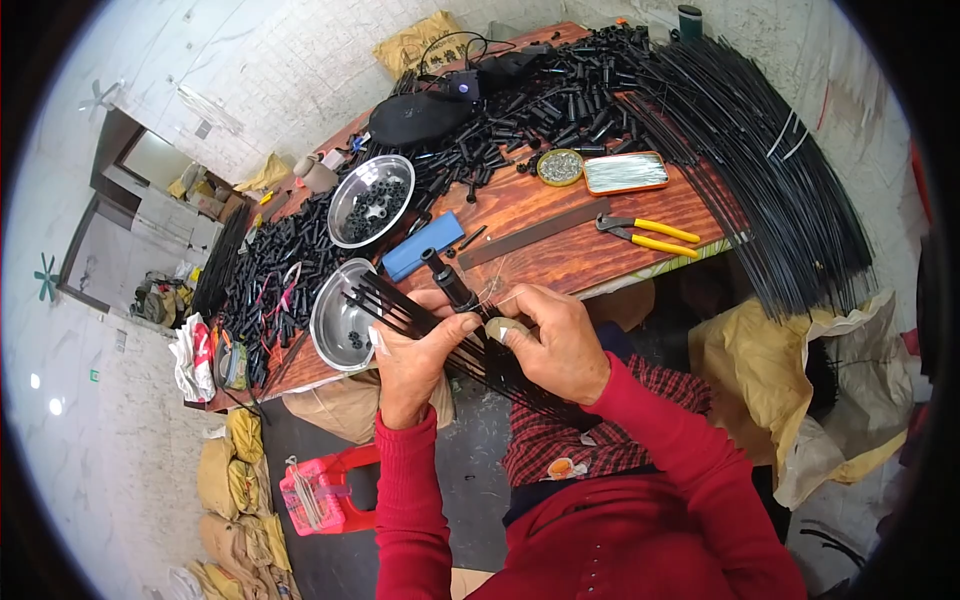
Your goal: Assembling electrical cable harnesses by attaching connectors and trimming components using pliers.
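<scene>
Several thin black rods (400,300) lie bunched across my left hand (415,350), fanning out past its fingertips toward the steel bowl (338,325) just beyond. The hand is curled around the bundle, thumb pressing down on top. My right hand (555,340) sits just beside it, fingers closed in a pinch near the base of a black plastic tube (450,282) that stands tilted up and away between the two hands. Something pale shows at that pinch; I cannot tell what it is. A few fine light strands run off the thumb side.

I judge the rods to be light, springy and smooth. They would splay or slide if held loosely, so the grip belongs close to where they cross the palm, not out at the tips. The tube looks rigid and light with a stepped end. I would take it by the thicker lower body, where the fingers already are.

The rest of the bundle trails back under my right wrist toward my lap. Ahead of both hands are a blue flat block (422,245) and a dark metal strip (530,233). Further right of the right hand lie yellow-handled pliers (648,233). A second bowl (370,200) of black pieces stands well beyond the left hand, and a heap of long black rods (770,170) hangs off the table (560,262) far to the right.
</scene>
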Demonstrator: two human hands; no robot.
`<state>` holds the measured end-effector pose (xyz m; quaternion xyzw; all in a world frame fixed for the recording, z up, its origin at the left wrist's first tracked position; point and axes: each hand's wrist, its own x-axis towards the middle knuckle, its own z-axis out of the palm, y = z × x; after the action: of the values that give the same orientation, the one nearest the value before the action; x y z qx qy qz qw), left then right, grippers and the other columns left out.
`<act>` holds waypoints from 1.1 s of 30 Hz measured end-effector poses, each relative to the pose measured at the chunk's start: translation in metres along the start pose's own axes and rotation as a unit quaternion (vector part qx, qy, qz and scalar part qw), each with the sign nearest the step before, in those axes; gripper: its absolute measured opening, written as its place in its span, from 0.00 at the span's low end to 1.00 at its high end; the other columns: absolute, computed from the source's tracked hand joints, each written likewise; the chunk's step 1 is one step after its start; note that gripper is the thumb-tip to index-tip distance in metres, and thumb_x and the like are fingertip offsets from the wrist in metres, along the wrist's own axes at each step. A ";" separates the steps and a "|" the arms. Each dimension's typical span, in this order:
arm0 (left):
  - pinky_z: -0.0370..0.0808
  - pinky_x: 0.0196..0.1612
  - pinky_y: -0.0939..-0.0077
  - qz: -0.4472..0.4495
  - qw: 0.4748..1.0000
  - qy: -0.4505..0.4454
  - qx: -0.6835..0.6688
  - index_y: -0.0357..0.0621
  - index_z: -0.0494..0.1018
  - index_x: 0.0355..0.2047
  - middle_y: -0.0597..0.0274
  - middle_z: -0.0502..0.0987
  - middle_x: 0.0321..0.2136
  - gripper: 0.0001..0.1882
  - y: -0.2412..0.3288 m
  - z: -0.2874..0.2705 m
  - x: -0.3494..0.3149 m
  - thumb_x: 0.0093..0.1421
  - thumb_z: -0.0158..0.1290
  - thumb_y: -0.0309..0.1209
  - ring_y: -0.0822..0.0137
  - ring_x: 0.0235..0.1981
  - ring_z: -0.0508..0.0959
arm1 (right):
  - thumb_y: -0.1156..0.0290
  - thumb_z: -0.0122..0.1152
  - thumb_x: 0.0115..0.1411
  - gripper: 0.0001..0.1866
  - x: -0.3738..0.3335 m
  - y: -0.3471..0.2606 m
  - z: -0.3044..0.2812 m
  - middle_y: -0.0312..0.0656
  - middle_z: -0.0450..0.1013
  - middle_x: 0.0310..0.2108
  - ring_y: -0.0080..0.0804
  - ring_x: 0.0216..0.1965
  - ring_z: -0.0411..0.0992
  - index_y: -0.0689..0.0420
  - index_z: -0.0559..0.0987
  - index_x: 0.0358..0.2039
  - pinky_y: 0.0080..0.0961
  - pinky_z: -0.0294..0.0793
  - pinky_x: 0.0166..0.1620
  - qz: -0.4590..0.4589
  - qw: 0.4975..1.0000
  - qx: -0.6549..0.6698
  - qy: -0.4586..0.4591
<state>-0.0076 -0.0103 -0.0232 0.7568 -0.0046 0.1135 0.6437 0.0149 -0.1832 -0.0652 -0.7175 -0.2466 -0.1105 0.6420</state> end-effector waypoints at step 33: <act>0.75 0.34 0.81 -0.009 0.997 -0.066 -0.040 0.34 0.75 0.37 0.63 0.78 0.29 0.17 -0.018 -0.018 0.010 0.46 0.67 0.23 0.73 0.28 0.77 | 0.83 0.56 0.57 0.04 -0.001 0.005 0.003 0.38 0.71 0.24 0.17 0.28 0.67 0.65 0.73 0.34 0.20 0.69 0.31 0.061 0.993 0.077 -0.058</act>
<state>0.0015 0.0120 -0.0365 0.7365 -0.0451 0.0573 0.6725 0.0163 -0.1808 -0.0703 -0.6846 -0.2473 -0.0098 0.6856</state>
